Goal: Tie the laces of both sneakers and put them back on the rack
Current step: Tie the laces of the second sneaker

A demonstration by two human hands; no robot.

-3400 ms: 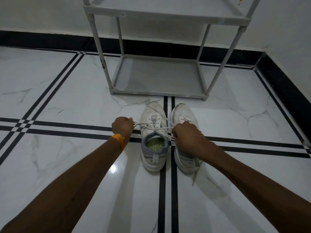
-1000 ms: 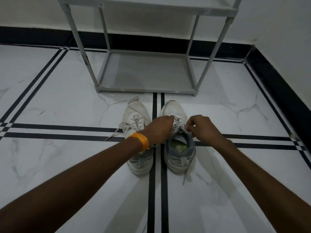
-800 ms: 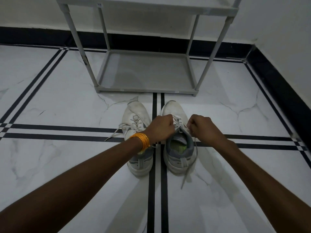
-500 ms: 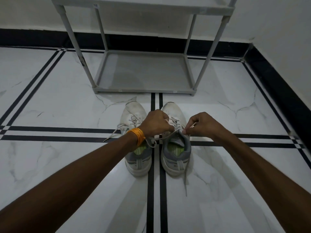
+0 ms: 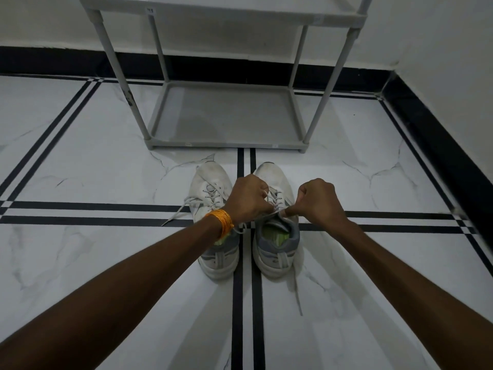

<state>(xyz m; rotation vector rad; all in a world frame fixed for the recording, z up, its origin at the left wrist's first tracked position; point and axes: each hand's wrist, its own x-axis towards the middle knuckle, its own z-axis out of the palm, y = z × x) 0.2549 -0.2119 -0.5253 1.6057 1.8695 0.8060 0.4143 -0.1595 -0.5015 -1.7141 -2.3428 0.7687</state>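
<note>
White mesh with grey heel collars makes up the two sneakers, which stand side by side on the floor just in front of the shoe rack point(image 5: 226, 141), toes pointing at it. The right sneaker point(image 5: 276, 236) has both hands over its tongue. The left hand point(image 5: 248, 198) is curled into a fist and pinches a strand of the right sneaker's lace point(image 5: 272, 194) near the upper eyelets; the right hand point(image 5: 318, 201) is also curled, thumb and forefinger pressed on the same lace, so a short length runs taut between the two hands. Another end of that lace trails off the sneaker's outer side and lies loose on the floor behind its heel. The left sneaker point(image 5: 212, 193) sits just beside it, partly hidden by the left wrist, which wears an orange thread band point(image 5: 220, 221); one lace end point(image 5: 176, 213) lies slack on the floor, away from the rack. Whether this sneaker carries a finished bow cannot be told. White marble floor tiles point(image 5: 80, 161) with black double stripes spread around the rack, whose grey bottom shelf lies bare, and a black skirting point(image 5: 53, 60) runs along the white wall behind it.
</note>
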